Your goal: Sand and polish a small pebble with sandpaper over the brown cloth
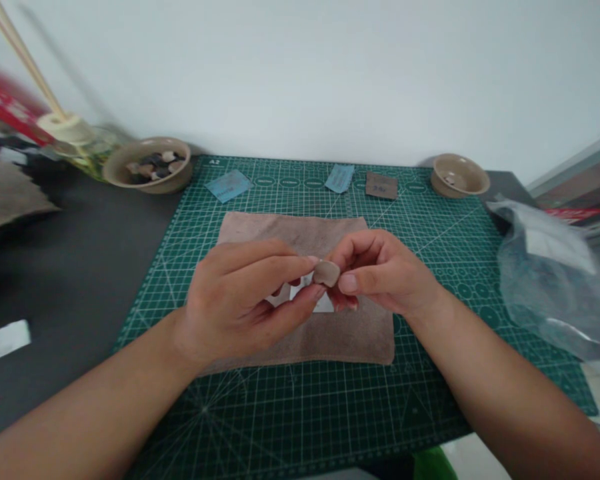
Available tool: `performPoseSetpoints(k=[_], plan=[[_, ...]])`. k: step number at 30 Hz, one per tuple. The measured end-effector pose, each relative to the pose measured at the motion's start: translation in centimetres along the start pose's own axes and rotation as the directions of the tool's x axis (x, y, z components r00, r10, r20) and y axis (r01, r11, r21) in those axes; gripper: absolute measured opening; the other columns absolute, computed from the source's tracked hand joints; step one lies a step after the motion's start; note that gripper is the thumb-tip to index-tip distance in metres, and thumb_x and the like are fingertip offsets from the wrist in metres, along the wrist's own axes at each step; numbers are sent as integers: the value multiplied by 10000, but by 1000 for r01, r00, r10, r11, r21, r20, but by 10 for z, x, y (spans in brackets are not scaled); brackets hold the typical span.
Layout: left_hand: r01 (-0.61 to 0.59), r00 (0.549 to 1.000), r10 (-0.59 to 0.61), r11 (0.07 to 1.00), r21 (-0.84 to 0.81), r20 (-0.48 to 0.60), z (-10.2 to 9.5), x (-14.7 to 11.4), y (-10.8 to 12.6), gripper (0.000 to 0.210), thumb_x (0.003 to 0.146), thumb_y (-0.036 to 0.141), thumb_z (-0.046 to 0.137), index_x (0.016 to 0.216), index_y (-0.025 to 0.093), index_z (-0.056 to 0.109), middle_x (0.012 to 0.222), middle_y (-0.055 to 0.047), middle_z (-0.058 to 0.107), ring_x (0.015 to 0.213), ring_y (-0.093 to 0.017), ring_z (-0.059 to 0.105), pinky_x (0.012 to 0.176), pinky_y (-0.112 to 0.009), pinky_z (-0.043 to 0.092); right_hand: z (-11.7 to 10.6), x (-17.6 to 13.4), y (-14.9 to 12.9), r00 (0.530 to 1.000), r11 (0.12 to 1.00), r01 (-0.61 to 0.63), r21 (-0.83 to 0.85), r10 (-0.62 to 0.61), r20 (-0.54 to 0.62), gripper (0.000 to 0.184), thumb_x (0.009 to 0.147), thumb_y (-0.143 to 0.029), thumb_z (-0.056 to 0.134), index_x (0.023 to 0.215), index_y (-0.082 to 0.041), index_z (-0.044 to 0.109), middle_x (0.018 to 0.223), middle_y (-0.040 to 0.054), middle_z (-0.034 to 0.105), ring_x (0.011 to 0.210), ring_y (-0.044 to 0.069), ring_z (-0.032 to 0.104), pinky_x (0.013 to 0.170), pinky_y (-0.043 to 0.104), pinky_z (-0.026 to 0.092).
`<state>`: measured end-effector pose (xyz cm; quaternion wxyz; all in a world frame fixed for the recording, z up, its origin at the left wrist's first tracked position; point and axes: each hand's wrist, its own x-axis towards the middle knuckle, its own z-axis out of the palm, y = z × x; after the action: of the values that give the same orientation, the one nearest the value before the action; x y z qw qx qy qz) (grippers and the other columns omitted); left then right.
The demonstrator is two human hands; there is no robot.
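Above the brown cloth [350, 341], both hands meet at a small, smooth, beige pebble [327, 273]. My left hand [240, 293] pinches its left side between thumb and fingertips. At the pebble's other edge, my right hand [380, 270] is closed, with thumb and curled fingers against it. The pebble's broad face is turned up toward me, and its edges are partly covered by fingertips. A white piece [324, 304], perhaps paper, shows on the cloth beneath the fingers, mostly hidden.
A green cutting mat [260, 420] lies under the cloth. One bowl [147, 183] of mixed pebbles stands back left, another bowl [460, 177] back right. Blue sandpaper pieces [229, 186] and a brown one [381, 186] lie behind. A clear plastic bag [545, 287] is at right; a reed diffuser [70, 130] at left.
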<state>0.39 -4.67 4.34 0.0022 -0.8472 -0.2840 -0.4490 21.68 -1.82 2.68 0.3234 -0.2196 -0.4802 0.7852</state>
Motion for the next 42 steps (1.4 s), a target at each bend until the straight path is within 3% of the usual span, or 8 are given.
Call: performPoseSetpoints(k=[28, 42], plan=[[-28, 1000, 28, 999, -24, 6, -1, -1, -1, 145, 822, 168, 767, 936, 123, 689, 761, -16, 724, 582, -75, 624, 500, -183, 477, -1, 0, 2, 1000, 1000, -12, 21, 11, 25, 195, 727, -226, 866, 800, -120, 720, 663, 37, 756, 514, 98, 659, 469, 160, 514], [-3, 1000, 2, 1000, 21, 19, -2, -2, 0, 146, 829, 176, 759, 953, 175, 682, 772, 8, 730, 588, -90, 641, 514, -203, 496, -1, 0, 3, 1000, 1000, -9, 7, 9, 28, 207, 723, -236, 864, 804, -126, 709, 667, 32, 754, 523, 106, 663, 475, 174, 518]])
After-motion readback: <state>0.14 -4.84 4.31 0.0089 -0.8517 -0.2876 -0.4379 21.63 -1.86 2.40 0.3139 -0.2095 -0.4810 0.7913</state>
